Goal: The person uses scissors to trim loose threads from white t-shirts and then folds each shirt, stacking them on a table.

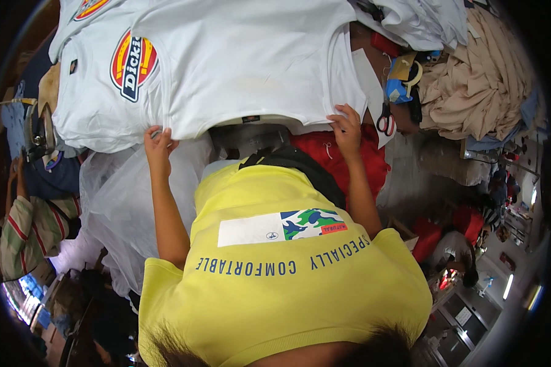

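A plain white T-shirt (257, 61) lies spread in front of me, its neck opening and small dark label toward my body. My left hand (158, 145) is closed in a pinch on the shirt's near left corner, by the shoulder. At the near right corner, my right hand (348, 131) pinches the cloth between thumb and fingers. Under and left of it lie more white shirts, one with a round red and yellow printed badge (133, 64).
Scissors (386, 121) and a tape roll (415, 74) lie right of the shirt, before a heap of beige cloth (474, 79). Red fabric (370, 165) is beside my right forearm, clear plastic (134, 202) beside my left. A person in a striped top (33, 235) works at far left.
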The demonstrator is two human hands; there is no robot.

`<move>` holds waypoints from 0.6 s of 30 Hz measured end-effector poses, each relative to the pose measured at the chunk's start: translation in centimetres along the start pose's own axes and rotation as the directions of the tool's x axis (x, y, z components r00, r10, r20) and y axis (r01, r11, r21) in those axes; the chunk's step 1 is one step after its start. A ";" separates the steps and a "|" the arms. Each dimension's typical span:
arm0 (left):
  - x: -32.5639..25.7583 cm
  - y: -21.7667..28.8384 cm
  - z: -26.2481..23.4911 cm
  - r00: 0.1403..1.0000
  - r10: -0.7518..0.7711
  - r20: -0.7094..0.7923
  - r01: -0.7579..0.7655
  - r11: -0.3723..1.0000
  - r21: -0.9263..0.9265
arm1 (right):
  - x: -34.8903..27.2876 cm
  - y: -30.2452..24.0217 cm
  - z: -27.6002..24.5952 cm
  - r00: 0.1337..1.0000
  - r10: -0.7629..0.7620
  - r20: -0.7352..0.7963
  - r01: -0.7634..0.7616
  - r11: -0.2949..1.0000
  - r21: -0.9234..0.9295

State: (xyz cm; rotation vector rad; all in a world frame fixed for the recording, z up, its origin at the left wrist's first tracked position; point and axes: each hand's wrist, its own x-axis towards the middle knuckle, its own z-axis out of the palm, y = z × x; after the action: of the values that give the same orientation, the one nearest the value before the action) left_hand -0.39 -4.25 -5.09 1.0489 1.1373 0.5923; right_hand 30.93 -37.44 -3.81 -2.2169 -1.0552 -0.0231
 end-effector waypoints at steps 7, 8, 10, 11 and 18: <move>-10.3 18.5 -2.0 0.842 0.438 0.315 -0.538 0.725 0.430 | 4.7 -6.4 -15.4 0.996 0.090 0.010 -0.076 0.775 0.627; -11.0 20.5 -3.7 0.701 0.519 0.489 -0.712 0.550 0.436 | 4.1 -7.7 -18.8 1.000 -0.006 0.009 0.000 0.843 0.538; -13.7 23.3 -6.7 0.303 0.569 0.765 -0.945 0.285 0.161 | 3.5 -9.6 -23.4 0.954 -0.297 0.032 0.234 0.810 0.538; -14.5 24.5 -8.1 0.264 0.392 0.881 -0.909 0.406 0.092 | 2.6 -9.6 -25.0 0.913 -0.407 0.010 0.336 0.767 0.547; -20.9 27.6 -9.5 -0.163 0.444 0.881 -0.968 0.099 -0.229 | -0.3 -12.1 -31.1 0.493 -0.851 -0.184 0.678 0.243 0.694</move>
State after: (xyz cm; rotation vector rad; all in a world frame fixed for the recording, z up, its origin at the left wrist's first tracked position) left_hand -13.35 -6.34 28.31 2.3300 -0.5908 0.5359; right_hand 30.34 -50.23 27.03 -0.8134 -1.8510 0.1854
